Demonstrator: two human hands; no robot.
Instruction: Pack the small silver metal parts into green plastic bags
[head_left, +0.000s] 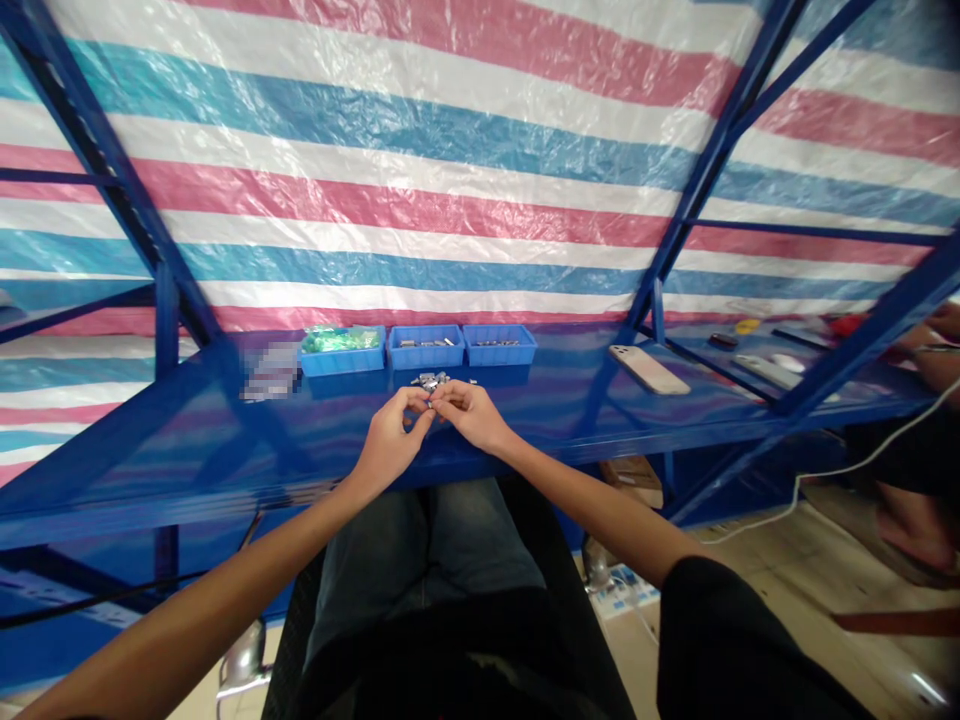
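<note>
A small silvery metal part (430,406), too tiny to make out in detail, sits pinched between the fingertips of both hands just above the blue table (225,440). The left hand (390,440) and the right hand (472,412) meet over it, each grip narrow, thumb and forefinger closed on the part. Just behind them lies a little heap of like metal pieces (431,380), and behind that stand three blue trays (425,346) in a row, the left one filled with green bits. The table's front edge runs just beneath the wrists; bare surface lies open to left and right, with a phone (649,369) well apart on the right.
</note>
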